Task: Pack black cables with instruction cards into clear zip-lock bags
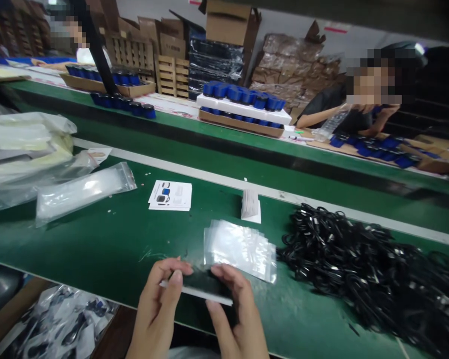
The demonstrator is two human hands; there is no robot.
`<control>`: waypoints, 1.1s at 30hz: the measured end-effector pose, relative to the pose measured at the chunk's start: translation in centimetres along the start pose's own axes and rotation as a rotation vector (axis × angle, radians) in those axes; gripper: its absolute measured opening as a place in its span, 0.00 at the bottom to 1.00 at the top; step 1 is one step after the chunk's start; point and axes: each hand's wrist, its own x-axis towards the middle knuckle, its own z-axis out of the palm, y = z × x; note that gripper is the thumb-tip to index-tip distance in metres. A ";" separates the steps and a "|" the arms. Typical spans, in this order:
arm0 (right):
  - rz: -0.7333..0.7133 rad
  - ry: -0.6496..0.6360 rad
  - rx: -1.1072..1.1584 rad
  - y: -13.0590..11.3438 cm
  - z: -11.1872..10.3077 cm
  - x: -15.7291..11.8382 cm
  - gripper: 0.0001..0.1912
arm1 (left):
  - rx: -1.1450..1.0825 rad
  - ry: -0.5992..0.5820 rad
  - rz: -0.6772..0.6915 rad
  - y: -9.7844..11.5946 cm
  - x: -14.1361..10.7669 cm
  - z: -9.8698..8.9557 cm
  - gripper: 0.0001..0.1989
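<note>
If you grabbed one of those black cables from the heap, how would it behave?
The black cables look floppy, since they bend into loose loops. One would probably drag its neighbours along, as they lie tangled. Their smooth shine suggests they may be slightly slippery.

Glare whitens the plastic bags [240, 249] at six o'clock. Four o'clock is dim and softly blurred.

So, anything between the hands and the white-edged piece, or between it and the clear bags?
Nothing separates the left hand or right hand from the white-edged piece; toward the clear bags, only the right hand's fingers intervene.
</note>
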 end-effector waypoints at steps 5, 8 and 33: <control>0.026 -0.012 0.038 -0.5 1.5 -0.7 0.27 | 0.017 0.037 0.009 0.3 0.1 0.3 0.13; 0.026 -0.013 0.061 -0.2 1.5 -0.9 0.26 | 0.009 -0.006 0.038 0.1 0.1 0.2 0.14; -0.517 0.005 -0.393 -3.0 -1.7 0.5 0.16 | -0.678 -0.191 -0.743 4.4 0.2 0.8 0.29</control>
